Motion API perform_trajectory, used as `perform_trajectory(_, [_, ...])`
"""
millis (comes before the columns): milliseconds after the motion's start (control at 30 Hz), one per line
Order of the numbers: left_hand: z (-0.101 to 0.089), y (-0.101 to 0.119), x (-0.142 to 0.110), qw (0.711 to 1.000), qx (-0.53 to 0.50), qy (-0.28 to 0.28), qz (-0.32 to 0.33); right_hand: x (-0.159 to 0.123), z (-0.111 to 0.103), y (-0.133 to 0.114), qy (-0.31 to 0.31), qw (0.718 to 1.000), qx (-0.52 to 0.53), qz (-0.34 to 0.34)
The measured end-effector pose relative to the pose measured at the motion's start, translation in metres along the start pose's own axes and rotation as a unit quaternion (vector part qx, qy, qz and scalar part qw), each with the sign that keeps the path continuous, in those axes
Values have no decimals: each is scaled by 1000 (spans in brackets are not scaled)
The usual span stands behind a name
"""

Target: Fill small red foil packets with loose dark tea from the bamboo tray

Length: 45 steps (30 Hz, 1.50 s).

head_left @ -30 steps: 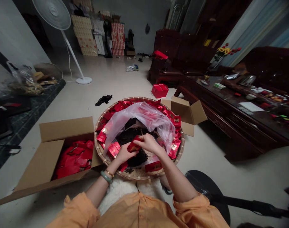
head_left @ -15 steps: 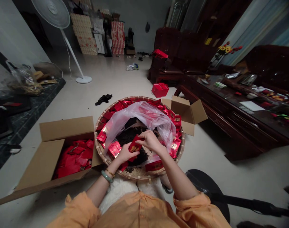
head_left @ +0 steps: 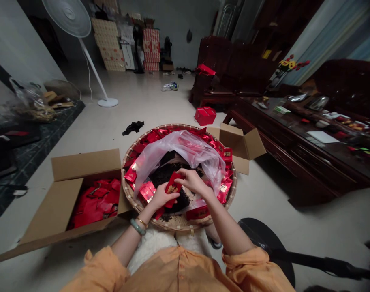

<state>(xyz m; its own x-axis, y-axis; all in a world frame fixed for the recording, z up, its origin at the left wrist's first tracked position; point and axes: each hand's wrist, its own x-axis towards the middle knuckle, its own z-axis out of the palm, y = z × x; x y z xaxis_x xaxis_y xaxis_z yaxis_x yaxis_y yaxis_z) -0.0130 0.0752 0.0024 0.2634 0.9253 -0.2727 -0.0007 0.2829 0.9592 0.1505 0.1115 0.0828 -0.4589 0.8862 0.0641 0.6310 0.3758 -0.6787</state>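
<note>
A red packet [head_left: 173, 187] with gold print is held upright over the wide bamboo basket [head_left: 126, 194]. My left hand [head_left: 162, 198] is closed around its lower left side. At its upper right edge, the fingers of my right hand [head_left: 191, 181] pinch the packet near the top. Beneath both hands lies dark loose tea [head_left: 183, 199] in a clear plastic bag [head_left: 178, 142] whose mouth is spread open. Around the bag, several red packets [head_left: 147, 190] fill the basket's edge. Whether the held packet's top is unsealed, I cannot tell.
An open carton [head_left: 51, 202] of red packets stands left of the basket. Another open carton [head_left: 241, 142] is at the right, beside a dark wooden table [head_left: 272, 142]. A black round stand base [head_left: 264, 239] lies near my right, and a white fan [head_left: 107, 102] stands farther back.
The red packet has tilted so that more of its gold-printed front shows. My right hand has shifted slightly downward, its fingers still at the packet's top edge.
</note>
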Motion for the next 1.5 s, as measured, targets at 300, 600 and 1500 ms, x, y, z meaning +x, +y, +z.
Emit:
perform_trajectory(300, [11,3,8,983,158,47,85,9,22,-2,161,971,-152,94])
perform_trajectory(600, [11,4,-2,967,219,71,108,21,34,18,148,955,-232,111])
perform_trajectory(1500, [10,3,-6,994,-93,-25,-50,21,55,18,71,970,-190,136])
